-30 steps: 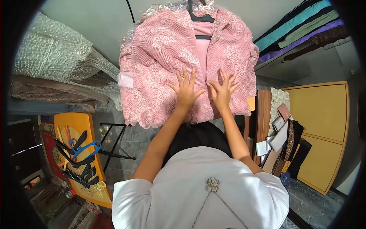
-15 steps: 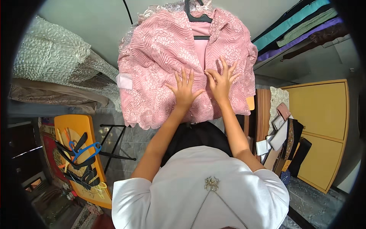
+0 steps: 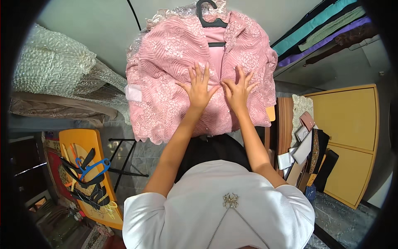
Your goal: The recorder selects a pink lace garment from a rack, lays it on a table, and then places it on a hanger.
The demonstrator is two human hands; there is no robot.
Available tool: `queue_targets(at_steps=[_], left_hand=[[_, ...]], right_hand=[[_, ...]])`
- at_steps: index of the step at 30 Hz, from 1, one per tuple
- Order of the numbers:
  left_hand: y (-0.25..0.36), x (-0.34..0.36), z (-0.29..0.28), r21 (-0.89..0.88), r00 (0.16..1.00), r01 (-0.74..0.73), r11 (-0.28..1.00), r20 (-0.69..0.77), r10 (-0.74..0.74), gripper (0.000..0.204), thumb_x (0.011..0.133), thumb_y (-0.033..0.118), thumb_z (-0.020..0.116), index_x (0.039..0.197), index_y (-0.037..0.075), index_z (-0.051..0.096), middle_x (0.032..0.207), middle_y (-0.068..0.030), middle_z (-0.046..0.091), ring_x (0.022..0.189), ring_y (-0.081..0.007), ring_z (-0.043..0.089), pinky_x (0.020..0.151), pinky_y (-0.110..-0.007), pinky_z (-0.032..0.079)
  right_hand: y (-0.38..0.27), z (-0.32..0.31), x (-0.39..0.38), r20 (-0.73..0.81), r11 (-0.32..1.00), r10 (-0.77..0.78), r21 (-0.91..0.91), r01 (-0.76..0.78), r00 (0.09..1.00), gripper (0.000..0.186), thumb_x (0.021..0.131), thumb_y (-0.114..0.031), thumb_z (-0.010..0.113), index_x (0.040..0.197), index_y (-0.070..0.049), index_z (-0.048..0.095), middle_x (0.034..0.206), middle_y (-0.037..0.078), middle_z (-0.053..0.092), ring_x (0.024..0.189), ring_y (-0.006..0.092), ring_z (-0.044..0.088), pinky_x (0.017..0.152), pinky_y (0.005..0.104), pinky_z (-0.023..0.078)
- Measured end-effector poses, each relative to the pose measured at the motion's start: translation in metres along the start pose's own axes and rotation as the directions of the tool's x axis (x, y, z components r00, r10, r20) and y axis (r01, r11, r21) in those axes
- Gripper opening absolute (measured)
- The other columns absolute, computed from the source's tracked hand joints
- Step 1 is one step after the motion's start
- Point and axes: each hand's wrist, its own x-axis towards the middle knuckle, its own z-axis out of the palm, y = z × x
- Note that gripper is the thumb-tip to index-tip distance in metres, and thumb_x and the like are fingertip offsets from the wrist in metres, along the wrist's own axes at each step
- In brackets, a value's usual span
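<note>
Head view: looking down past a white T-shirt with a spider-shaped pendant [image 3: 230, 201] onto two bare hands at work on one garment.
Pink lace jacket [image 3: 215, 110]: spread out straight ahead of the person, collar away, scalloped hem towards the body, its neck on a black hanger [image 3: 213, 23].
Front opening: a narrow V, with smooth pink lining [image 3: 215, 58] showing at its top, closing to a point between the hands.
Left hand [image 3: 199, 92]: wide open, palm down on the lace, fingers fanned, thumb stretched towards the opening; it grasps nothing. A flat, light press here should steady the panel without dragging the raised pattern.
Right hand [image 3: 238, 94]: thumb and forefinger drawn together at the front edge, other fingers lifted and spread. I cannot tell whether the pinch has cloth or a small fastener.
Front edges: the step seems to be working these two edges together. Good practice would be to line them up from the neck down, take only the very border, and avoid tugging on the lace.
Sides: an orange table [image 3: 103, 143] with loose hangers lies left; a yellow cabinet [image 3: 342, 118] stands right, both well apart from the jacket.
</note>
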Motion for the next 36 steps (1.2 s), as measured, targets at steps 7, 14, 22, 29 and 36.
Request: queue_targets(at_steps=[7, 14, 22, 29, 36], left_hand=[[-0.002, 0.001, 0.009, 0.01, 1.0, 0.003, 1.0, -0.025, -0.003, 0.092, 0.068, 0.062, 0.057, 0.143, 0.025, 0.02, 0.15, -0.0114, 0.006, 0.137, -0.0337, 0.005, 0.083, -0.08, -0.001], [-0.008, 0.0, 0.015, 0.025, 1.0, -0.008, 1.0, -0.021, 0.008, 0.088, 0.07, 0.061, 0.056, 0.142, 0.028, 0.021, 0.151, -0.0086, 0.005, 0.137, -0.0337, 0.004, 0.084, -0.08, -0.001], [-0.008, 0.002, 0.014, 0.07, 0.999, -0.022, 0.997, -0.048, 0.026, 0.087, 0.07, 0.062, 0.055, 0.142, 0.026, 0.022, 0.15, -0.0104, 0.008, 0.137, -0.0338, 0.004, 0.084, -0.08, -0.001], [-0.019, 0.003, -0.006, -0.071, 0.97, -0.173, 0.982, -0.185, 0.157, 0.069, 0.078, 0.043, 0.058, 0.137, 0.012, 0.036, 0.147, -0.0238, 0.009, 0.136, -0.0389, -0.006, 0.084, -0.074, -0.015], [-0.004, 0.116, -0.049, 0.028, 0.911, -0.148, 0.989, -0.384, 0.147, 0.04, 0.081, 0.032, 0.056, 0.117, 0.015, 0.059, 0.148, -0.0156, 0.017, 0.137, -0.035, -0.01, 0.084, -0.072, -0.021]], right_hand=[[-0.006, 0.0, 0.009, -0.056, 1.0, 0.014, 0.018, -0.013, 0.998, 0.005, 0.076, -0.023, 0.066, 0.079, -0.022, 0.069, 0.138, 0.005, 0.034, 0.131, 0.0488, 0.01, 0.091, 0.0755, -0.003], [-0.015, -0.008, 0.03, -0.108, 0.999, 0.002, 0.051, 0.003, 0.994, 0.004, 0.076, -0.022, 0.066, 0.079, -0.023, 0.068, 0.139, 0.004, 0.034, 0.132, 0.0488, 0.008, 0.091, 0.0754, -0.003], [-0.016, -0.005, 0.057, -0.16, 0.997, -0.027, 0.066, 0.038, 0.987, 0.005, 0.074, -0.022, 0.068, 0.079, -0.023, 0.069, 0.138, 0.004, 0.034, 0.132, 0.048, 0.006, 0.092, 0.0753, -0.003], [-0.005, 0.001, 0.06, -0.163, 0.994, -0.06, 0.076, 0.073, 0.985, 0.01, 0.075, -0.025, 0.067, 0.085, -0.024, 0.07, 0.14, 0.01, 0.031, 0.132, 0.0491, 0.006, 0.095, 0.0716, -0.004], [0.013, -0.009, 0.095, -0.363, 0.998, 0.054, 0.035, -0.044, 0.93, 0.027, 0.083, -0.023, 0.059, 0.11, -0.025, 0.063, 0.142, 0.012, 0.026, 0.131, 0.0497, 0.007, 0.097, 0.0687, -0.006]])
